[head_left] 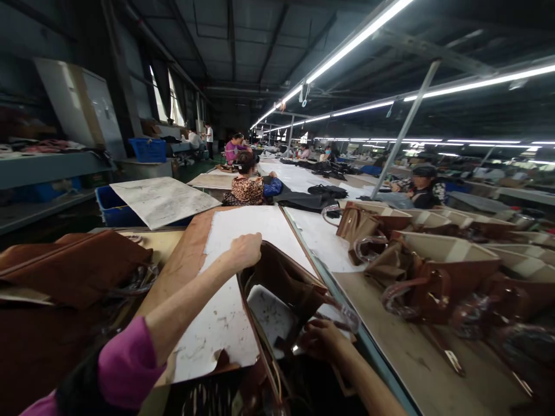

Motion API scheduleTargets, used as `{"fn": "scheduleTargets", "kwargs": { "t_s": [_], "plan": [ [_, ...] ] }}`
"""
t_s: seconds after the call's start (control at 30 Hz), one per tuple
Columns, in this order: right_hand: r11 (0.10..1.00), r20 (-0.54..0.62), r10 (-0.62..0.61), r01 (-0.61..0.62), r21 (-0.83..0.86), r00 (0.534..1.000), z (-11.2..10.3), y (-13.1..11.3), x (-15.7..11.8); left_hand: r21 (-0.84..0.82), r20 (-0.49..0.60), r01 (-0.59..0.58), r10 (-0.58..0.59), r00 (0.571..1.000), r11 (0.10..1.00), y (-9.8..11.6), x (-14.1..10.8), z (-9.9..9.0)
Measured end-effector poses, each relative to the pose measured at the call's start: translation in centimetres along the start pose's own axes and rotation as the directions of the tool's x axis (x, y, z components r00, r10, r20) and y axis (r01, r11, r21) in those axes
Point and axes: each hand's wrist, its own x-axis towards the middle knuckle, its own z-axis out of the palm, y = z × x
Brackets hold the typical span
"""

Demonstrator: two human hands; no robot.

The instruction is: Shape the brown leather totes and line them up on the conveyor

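Note:
In the middle, a brown handbag [299, 283] is tipped on its side, with its mouth towards me and its dark lining showing. My left hand [245, 252] is closed in a fist on the top far corner of the bag's rim. Lower right, my right hand [323, 341] is at the bag's opening with curled fingers; a small shiny spot shows by the fingertips, and what they hold is too dark to make out. A handle in clear plastic wrap [344, 312] lies just beyond this hand. The near part of the bag is in shadow.
Brown handbags with plastic-wrapped handles [451, 283] crowd the table on the right. Brown pieces [78, 266] are piled at left. Beyond stand a blue bin [113, 211] with a white board [167, 199] across it, and a co-worker in leopard print [247, 189]. A slanted pole [405, 127] rises at right.

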Motion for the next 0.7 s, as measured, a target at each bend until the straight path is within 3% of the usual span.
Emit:
{"fn": "scheduleTargets", "kwargs": {
  "t_s": [0.1, 0.17, 0.2, 0.23, 0.3, 0.37, 0.43, 0.5, 0.6, 0.7],
  "plan": [
    [0.993, -0.007, -0.004, 0.003, -0.121, 1.0, -0.8, -1.1, -1.7, 0.036, -0.001, -0.008, 0.008, 1.0, 0.999, 0.8, -0.1, 0.1],
    [0.947, -0.018, -0.156, 0.145, -0.288, 0.988, -1.4, -2.6, -3.5, 0.034, -0.037, -0.065, 0.066, 0.997, 0.997, 1.0, -0.1, 0.3],
    [0.882, -0.048, -0.28, 0.237, -0.407, 0.959, -1.7, -3.4, -4.5, 0.027, -0.079, -0.124, 0.126, 0.989, 0.992, 1.0, -0.1, 0.4],
    [0.807, -0.131, -0.409, 0.291, -0.515, 0.903, -1.8, -4.3, -5.5, 0.022, -0.132, -0.202, 0.203, 0.97, 0.979, 1.1, -0.2, 0.4],
    [0.637, -0.259, -0.642, 0.314, -0.704, 0.721, -1.8, -6.1, -7.1, 0.036, -0.238, -0.374, 0.371, 0.897, 0.927, 1.2, -0.4, 0.5],
    [0.477, -0.265, -0.789, 0.282, -0.832, 0.555, -1.5, -7.6, -7.8, 0.071, -0.28, -0.509, 0.507, 0.815, 0.858, 1.5, -0.8, 0.5],
    [0.374, -0.215, -0.848, 0.258, -0.891, 0.484, -1.1, -8.7, -7.7, 0.094, -0.26, -0.589, 0.591, 0.763, 0.802, 1.9, -1.2, 0.4],
    [0.349, -0.181, -0.849, 0.27, -0.897, 0.496, -0.6, -9.3, -7.0, 0.1, -0.222, -0.639, 0.643, 0.733, 0.763, 2.1, -1.2, 0.5],
    [0.385, -0.151, -0.816, 0.33, -0.862, 0.558, 0.0, -9.6, -5.7, 0.105, -0.166, -0.678, 0.685, 0.709, 0.728, 2.2, -0.8, 0.7],
    [0.375, -0.111, -0.809, 0.362, -0.853, 0.577, 0.2, -9.7, -4.9, 0.119, -0.137, -0.644, 0.654, 0.743, 0.756, 2.1, -0.1, 0.8]
  ]
}}
